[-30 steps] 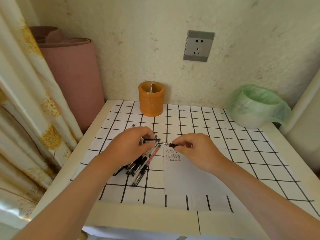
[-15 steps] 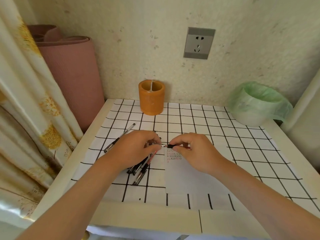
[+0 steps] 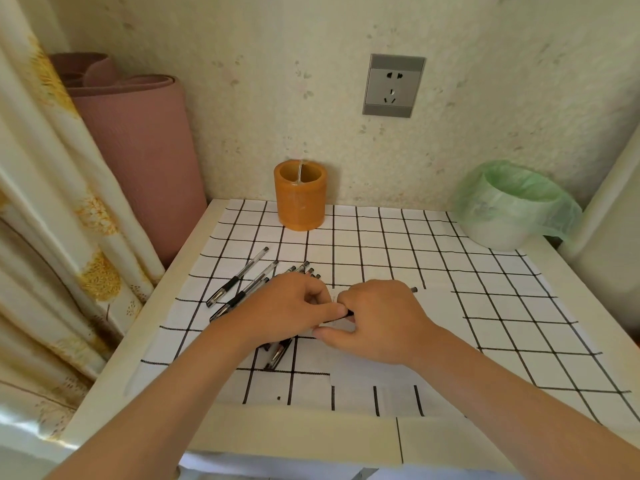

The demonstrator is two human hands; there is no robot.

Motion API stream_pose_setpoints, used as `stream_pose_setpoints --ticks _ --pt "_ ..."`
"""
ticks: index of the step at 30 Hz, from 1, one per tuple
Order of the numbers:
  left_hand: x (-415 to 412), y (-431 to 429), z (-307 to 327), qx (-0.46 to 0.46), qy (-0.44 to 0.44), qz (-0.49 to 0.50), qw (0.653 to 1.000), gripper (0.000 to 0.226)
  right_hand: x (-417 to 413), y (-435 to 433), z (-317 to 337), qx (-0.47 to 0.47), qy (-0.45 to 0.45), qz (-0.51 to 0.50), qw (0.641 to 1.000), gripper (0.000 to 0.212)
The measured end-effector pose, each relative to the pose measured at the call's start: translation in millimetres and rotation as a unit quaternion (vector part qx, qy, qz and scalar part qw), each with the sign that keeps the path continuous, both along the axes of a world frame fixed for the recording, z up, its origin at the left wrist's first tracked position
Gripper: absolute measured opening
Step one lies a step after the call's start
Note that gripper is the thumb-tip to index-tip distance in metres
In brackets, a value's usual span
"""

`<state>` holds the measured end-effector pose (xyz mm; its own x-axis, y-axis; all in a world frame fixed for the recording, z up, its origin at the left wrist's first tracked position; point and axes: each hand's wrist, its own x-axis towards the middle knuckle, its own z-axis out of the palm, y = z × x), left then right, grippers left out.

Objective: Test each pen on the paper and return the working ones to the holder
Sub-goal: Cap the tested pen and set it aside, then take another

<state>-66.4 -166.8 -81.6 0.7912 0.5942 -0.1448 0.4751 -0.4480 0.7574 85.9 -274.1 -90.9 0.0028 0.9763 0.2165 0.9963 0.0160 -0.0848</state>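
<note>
Holding one pen [image 3: 413, 289] between both hands over the middle of the worktop [image 3: 311, 431]. Right hand [image 3: 377, 320] has its fingers curled round the barrel; only the dark back end pokes out past the knuckles on the far right side. Left hand [image 3: 287, 306] is curled too, thumb and forefinger pinching the pen's other end where the hands meet. Whether that is the cap or the barrel cannot be told, as the fingers hide it.

The pen's long axis runs roughly left-right, its back end angled slightly away from the person and its front end toward the left hand. The paper [image 3: 363, 375] lies right under and just in front of the right hand, so the test stroke probably needs only a short drop by that hand. The orange holder [image 3: 300, 199] stands well apart at the back by the wall, beyond the left hand, which is the nearer of the two to it; it looks empty from here.

The pen pile [image 3: 278, 355] sits under the left hand, with two loose pens [image 3: 239, 277] just left of it. Most pens are judged still untested.
</note>
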Motion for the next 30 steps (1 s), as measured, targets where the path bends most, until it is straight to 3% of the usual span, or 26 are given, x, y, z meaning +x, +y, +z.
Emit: stream_pose_setpoints --ticks 2,6,11,16,20,24,27,30 --pt "0.4 -1.3 3.8 -0.038 0.006 -0.023 0.999 0.036 -0.2 0.9 -1.6 0.016 -0.009 -0.015 1.0 0.071" --pt "2.7 -3.4 8.1 -0.075 0.003 -0.038 0.996 0.02 3.9 2.3 1.6 -0.018 -0.003 -0.036 0.999 0.069" --pt "13.0 -5.5 12.9 -0.048 -0.019 -0.016 0.999 0.037 9.5 -1.5 6.4 -0.039 0.089 -0.079 0.992 0.059" --pt "30.7 -9.5 15.3 0.057 -0.041 0.032 0.997 0.039 26.6 -10.2 11.0 -0.03 0.205 -0.102 0.973 0.054" --pt "50.7 -17.3 7.1 0.289 0.03 0.016 0.957 0.032 56.2 -25.4 5.0 0.006 0.305 -0.124 0.944 0.01" --pt "72.4 -31.0 -5.7 0.32 0.025 -0.069 0.944 0.02 89.8 -43.6 -0.3 0.04 0.311 -0.208 0.927 0.018" --pt "83.5 -39.6 -18.1 0.34 0.054 -0.156 0.926 0.042 115.8 -59.3 -2.8 0.029 0.247 -0.277 0.928 0.021" --pt "89.0 -47.6 -28.6 0.341 0.073 -0.188 0.918 0.055 134.3 -72.6 -4.5 -0.002 0.222 -0.308 0.925 0.041"
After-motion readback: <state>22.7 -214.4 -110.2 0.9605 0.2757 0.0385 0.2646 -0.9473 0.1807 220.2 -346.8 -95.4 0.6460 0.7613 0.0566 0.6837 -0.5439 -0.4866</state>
